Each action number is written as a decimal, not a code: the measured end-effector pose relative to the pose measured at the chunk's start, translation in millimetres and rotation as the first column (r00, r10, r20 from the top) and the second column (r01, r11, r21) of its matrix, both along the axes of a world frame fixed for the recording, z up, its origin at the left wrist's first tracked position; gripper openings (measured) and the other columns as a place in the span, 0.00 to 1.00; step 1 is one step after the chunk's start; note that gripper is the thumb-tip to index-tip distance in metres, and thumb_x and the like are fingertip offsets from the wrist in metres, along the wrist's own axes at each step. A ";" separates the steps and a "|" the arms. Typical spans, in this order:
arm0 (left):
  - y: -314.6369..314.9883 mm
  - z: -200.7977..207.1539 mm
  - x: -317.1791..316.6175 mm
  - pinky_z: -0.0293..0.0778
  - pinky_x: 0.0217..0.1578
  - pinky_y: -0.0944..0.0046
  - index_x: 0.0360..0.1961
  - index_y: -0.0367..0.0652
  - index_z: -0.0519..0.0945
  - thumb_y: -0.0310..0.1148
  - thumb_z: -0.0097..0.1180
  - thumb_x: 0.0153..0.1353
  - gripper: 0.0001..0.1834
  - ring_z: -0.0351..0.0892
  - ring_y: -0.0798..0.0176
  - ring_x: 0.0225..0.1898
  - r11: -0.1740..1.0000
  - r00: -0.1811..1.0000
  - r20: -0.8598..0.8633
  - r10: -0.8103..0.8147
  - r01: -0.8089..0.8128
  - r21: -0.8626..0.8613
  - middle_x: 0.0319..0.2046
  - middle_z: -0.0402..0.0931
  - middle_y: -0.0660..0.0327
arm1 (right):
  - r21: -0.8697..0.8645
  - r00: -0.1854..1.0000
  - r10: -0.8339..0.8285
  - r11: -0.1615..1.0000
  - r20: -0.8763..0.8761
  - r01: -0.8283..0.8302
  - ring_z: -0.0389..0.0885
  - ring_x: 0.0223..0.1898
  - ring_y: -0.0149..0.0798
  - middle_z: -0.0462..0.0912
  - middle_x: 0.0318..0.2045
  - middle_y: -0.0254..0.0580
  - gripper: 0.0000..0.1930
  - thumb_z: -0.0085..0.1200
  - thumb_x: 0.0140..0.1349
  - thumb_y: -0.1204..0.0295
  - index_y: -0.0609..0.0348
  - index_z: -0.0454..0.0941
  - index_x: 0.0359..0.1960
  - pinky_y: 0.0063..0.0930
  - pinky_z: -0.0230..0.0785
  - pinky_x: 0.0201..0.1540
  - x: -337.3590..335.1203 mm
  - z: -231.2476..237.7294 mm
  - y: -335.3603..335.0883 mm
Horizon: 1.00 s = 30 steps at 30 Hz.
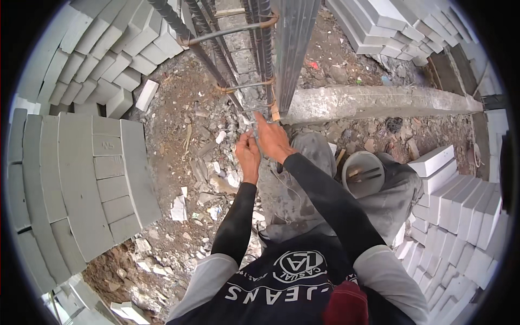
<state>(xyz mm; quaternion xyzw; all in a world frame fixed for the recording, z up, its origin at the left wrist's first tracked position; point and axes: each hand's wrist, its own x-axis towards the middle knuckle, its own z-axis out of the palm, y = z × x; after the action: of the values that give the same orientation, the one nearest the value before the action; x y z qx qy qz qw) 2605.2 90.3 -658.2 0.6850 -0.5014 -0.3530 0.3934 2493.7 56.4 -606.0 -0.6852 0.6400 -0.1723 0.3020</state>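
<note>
Both my hands are close together at the foot of an upright cage of steel rebar [203, 59]. My left hand [248, 156] has its thumb and fingertips pinched together; whatever lies between them is too small to make out. Just right of it and slightly farther off, my right hand [275, 142] points its index finger at the lowest steel stirrup [254, 109], the other fingers curled in. What those curled fingers hold, if anything, is hidden. A small orange-brown piece [275, 112] sits beside the stirrup. Thin pale string [295, 187] hangs over my grey trouser leg.
A tall grey ribbed panel [295, 54] stands against the cage's right side. From there a low concrete beam [379, 103] runs right. Beside my knee is a round grey bucket [363, 181] with tools. Stacked pale blocks [78, 173] flank both sides; rubble [189, 162] covers the ground.
</note>
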 end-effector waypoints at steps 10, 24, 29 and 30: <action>2.9 -0.7 -19.0 0.72 0.37 0.65 0.50 0.33 0.81 0.30 0.46 0.68 0.16 0.77 0.69 0.32 0.998 0.997 -0.079 0.010 -0.014 -0.053 0.30 0.82 0.56 | -0.147 0.938 -0.318 0.930 0.137 0.336 0.82 0.32 0.63 0.83 0.26 0.57 0.07 0.48 0.63 0.70 0.52 0.77 0.40 0.57 0.72 0.33 5.6 -25.3 -10.3; -61.9 28.2 58.0 0.68 0.26 0.50 0.40 0.31 0.78 0.28 0.51 0.67 0.08 0.73 0.43 0.22 0.915 0.872 0.397 -0.287 0.372 -0.156 0.22 0.75 0.44 | 0.031 0.812 -0.400 0.903 0.424 0.428 0.78 0.36 0.69 0.80 0.32 0.68 0.12 0.47 0.64 0.70 0.66 0.75 0.43 0.60 0.69 0.42 21.2 -26.6 -27.2; -138.0 48.5 66.1 0.60 0.21 0.53 0.32 0.32 0.73 0.25 0.51 0.65 0.07 0.65 0.44 0.19 0.754 0.756 0.500 -0.423 0.600 -0.268 0.19 0.70 0.45 | 0.578 0.434 -0.565 0.808 0.702 0.117 0.66 0.12 0.30 0.69 0.17 0.35 0.13 0.47 0.68 0.58 0.54 0.75 0.38 0.28 0.53 0.11 29.8 0.0 -49.6; -137.5 54.4 54.5 0.59 0.21 0.55 0.29 0.33 0.72 0.26 0.50 0.66 0.08 0.64 0.47 0.18 0.649 0.646 0.625 -0.439 0.708 -0.276 0.19 0.68 0.46 | 0.568 0.424 -0.565 0.812 0.707 0.134 0.66 0.12 0.30 0.69 0.17 0.35 0.13 0.47 0.68 0.58 0.54 0.75 0.38 0.28 0.53 0.11 24.4 -3.4 -48.1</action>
<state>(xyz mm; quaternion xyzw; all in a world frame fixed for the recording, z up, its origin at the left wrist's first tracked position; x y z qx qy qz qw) 2659.7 -47.1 -603.8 0.4212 -0.8559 -0.1283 0.2713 2518.1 8.2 -609.4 -0.2702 0.5579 -0.4018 0.6740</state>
